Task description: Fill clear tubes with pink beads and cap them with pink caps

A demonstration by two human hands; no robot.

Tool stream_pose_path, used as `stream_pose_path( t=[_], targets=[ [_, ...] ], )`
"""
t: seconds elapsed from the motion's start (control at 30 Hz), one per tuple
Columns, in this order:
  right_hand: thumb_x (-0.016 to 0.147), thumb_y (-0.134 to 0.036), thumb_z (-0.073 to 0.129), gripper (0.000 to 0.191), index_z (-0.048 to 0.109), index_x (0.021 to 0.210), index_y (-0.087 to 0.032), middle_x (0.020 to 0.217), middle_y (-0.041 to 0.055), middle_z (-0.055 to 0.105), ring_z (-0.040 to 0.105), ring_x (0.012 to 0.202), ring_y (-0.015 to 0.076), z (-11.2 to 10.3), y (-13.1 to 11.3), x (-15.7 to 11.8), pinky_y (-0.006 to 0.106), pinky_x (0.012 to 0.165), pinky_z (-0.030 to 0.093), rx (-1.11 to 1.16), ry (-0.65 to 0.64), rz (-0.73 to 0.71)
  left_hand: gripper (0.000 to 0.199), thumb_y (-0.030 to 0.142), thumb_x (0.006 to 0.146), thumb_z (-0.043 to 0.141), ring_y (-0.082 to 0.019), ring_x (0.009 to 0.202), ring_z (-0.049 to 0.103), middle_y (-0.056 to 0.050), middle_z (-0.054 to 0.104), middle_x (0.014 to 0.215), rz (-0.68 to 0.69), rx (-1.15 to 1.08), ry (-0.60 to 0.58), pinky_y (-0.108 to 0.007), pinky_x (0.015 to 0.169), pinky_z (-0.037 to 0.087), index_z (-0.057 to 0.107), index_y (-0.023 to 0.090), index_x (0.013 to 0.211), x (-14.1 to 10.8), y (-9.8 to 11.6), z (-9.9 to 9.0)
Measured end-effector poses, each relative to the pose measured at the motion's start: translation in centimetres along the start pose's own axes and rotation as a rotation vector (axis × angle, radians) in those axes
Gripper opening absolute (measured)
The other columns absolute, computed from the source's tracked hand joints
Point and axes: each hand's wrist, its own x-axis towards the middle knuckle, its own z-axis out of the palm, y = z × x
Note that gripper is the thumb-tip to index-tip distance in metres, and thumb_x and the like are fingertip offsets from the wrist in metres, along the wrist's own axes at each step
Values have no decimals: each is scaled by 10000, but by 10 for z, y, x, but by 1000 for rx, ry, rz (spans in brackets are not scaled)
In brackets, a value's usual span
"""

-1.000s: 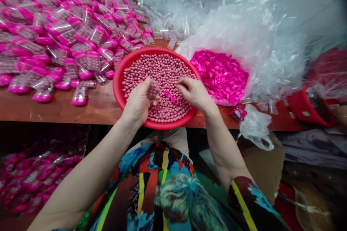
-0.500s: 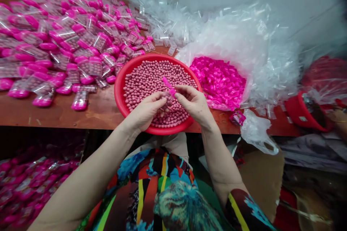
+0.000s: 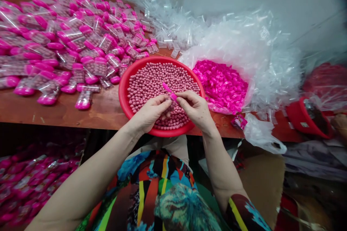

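Observation:
Over a red basin [image 3: 124, 95] of small pink balls [image 3: 151, 79], my two hands meet. My left hand [image 3: 155, 111] is closed on a small clear container, mostly hidden by the fingers. In a pinch, my right hand [image 3: 193, 108] holds a bright pink cap [image 3: 168, 90] at the container's upper end; the cap's flap points up and to the left. Many filled clear containers with pink caps [image 3: 78, 72] lie heaped left of the basin. A plastic bag of loose pink caps [image 3: 221, 85] is open at its right.
Clear empty containers [image 3: 176, 32] are piled at the back of the wooden table [image 3: 103, 110]. On the right are a crumpled plastic bag [image 3: 261, 131] at the edge and a tilted red bucket [image 3: 305, 117]. More pink packs [image 3: 32, 187] lie below left.
The whole view has shifted slightly, so the basin and table things appear a little further right and lower. The pink cap sits closer down against the container, between my hands.

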Motion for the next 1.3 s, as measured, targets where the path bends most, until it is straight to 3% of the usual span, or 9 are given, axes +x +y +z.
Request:
stream_pose_path(
  t=[0.3,0.47,0.63,0.77,0.87,1.0,1.13,1.2,1.3],
  targets=[
    [1044,-250,476,272,733,1136,-248,1055,96,721,677,1025,237,19,-7,-6,434,934,583,-246,29,-217,190,322,859,757,-86,602,479,-3,577,739,136,60,68,-192,539,385,683,146,865,-1,-2,5],
    [1059,-290,444,303,719,1183,-249,1086,110,720,672,1066,247,34,-7,-15,450,976,578,-228,139,-204,141,295,855,731,-108,671,516,-7,613,786,250,137,164,-200,582,405,685,162,869,0,-5,6],
    [1032,-544,510,404,759,996,-228,970,67,744,691,935,210,21,3,3,377,885,592,69,153,81,188,329,857,729,-81,564,454,9,570,700,164,162,-2,-200,516,336,678,150,883,-6,0,11],
    [944,-739,528,589,758,1055,-208,905,49,738,691,854,188,18,11,26,323,774,601,342,-27,317,240,364,838,768,-83,511,456,7,552,625,48,183,-150,-212,483,306,682,142,869,-8,2,6],
    [946,-678,587,507,736,1114,-223,938,35,742,696,873,176,18,13,24,322,826,602,368,27,237,259,371,809,800,-86,515,500,-13,602,684,20,59,-120,-209,463,300,688,144,867,-5,4,1],
    [979,-564,612,403,689,1211,-244,1217,82,729,680,1147,233,19,14,-2,430,1063,551,78,115,-6,252,331,761,832,-99,579,561,-36,657,750,24,-81,-18,-209,505,400,706,126,839,0,6,-1],
    [847,-532,794,752,508,1451,-188,1416,171,599,552,1347,334,32,19,-23,560,1183,452,-299,83,-227,283,334,717,865,-116,658,594,-32,670,727,53,-115,28,-204,586,469,720,116,824,4,3,0],
    [843,-455,803,797,443,1481,-142,1395,208,578,540,1332,358,41,21,-24,588,1171,452,-416,127,-255,307,356,701,876,-122,658,600,-30,672,710,54,-111,16,-212,610,485,715,117,807,5,1,1],
    [879,-335,732,630,473,1406,-108,1255,211,615,586,1208,352,50,23,-19,578,1087,509,-481,198,-327,299,347,698,875,-108,635,578,-28,663,687,82,-90,28,-206,620,477,706,109,759,6,-3,0]
  ],
)
